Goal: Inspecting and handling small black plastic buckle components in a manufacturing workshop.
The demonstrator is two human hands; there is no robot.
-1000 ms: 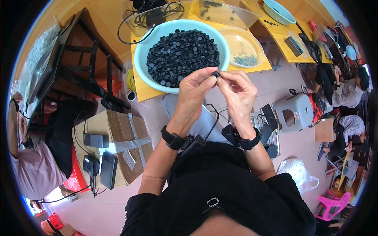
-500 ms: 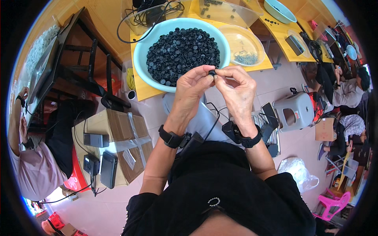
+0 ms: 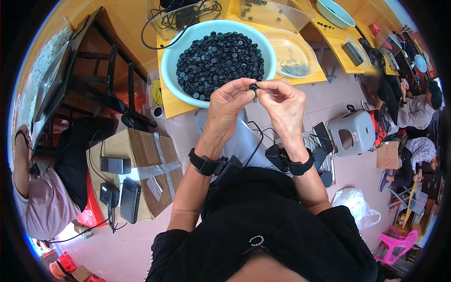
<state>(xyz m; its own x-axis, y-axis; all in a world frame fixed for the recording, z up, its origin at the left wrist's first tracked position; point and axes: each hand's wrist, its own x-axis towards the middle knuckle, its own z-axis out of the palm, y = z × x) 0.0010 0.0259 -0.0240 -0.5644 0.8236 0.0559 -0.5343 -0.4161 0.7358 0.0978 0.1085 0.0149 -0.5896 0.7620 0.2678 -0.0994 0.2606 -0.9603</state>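
Between the fingertips of both hands is a small black round cap (image 3: pixel 253 87). My left hand (image 3: pixel 229 105) pinches it from the left, thumb and forefinger closed. From the other side my right hand (image 3: pixel 283 103) grips the same piece, its fingers bent. The fingertips partly cover the cap. Just beyond the hands stands a wide pale-blue basin (image 3: pixel 168 81), heaped with many black caps (image 3: pixel 218 61) of the same sort. To its right, a shallow clear tray (image 3: pixel 307 47) holds a pile of small silvery metal parts (image 3: pixel 295 69).
The basin rests on a yellow table (image 3: pixel 174 109). A cardboard box (image 3: pixel 145 145) with power banks (image 3: pixel 129 202) stands on the left, a grey stool (image 3: pixel 351 131) on the right. Behind the basin lie cables (image 3: pixel 199 16) in a clear bin. Other people sit at both sides.
My hands stay almost still, both on the small cap. At the far left, the other person's arm has shifted. The whole view has moved very slightly.
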